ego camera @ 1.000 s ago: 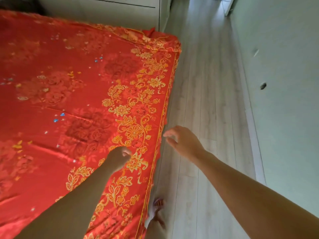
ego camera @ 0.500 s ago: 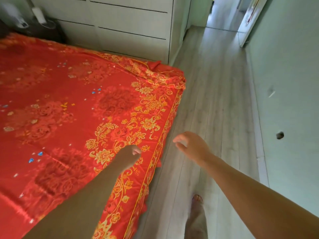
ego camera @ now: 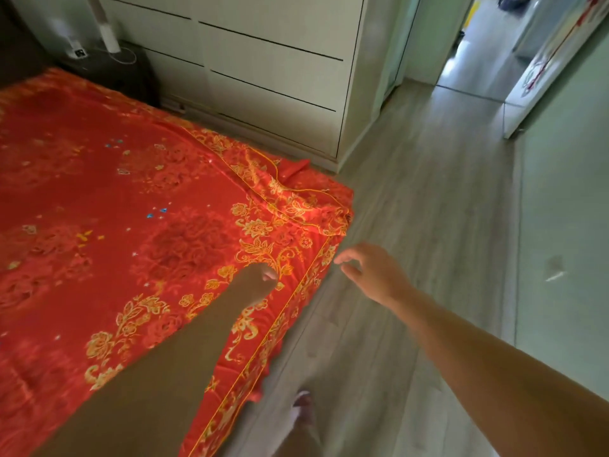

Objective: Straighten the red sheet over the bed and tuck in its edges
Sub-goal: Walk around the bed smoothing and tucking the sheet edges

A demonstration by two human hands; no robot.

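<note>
Red sheet [ego camera: 138, 225] with gold flowers covers the bed, bunched in folds at its corner toward one o'clock. Left hand [ego camera: 260, 278] hovers curled into a loose fist above the sheet's gold border, gripping nothing visible; at its three o'clock, right hand [ego camera: 372, 272] hangs open over the wood floor [ego camera: 428, 225], fingers spread and empty.

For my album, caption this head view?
Two bare hands, left and right, reach toward the red sheet's rumpled corner.

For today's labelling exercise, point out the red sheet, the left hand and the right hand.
red sheet [ego camera: 138, 206]: head view, flat middle of the fabric.
left hand [ego camera: 255, 278]: head view, back of the hand.
right hand [ego camera: 375, 272]: head view, back of the hand.
</note>
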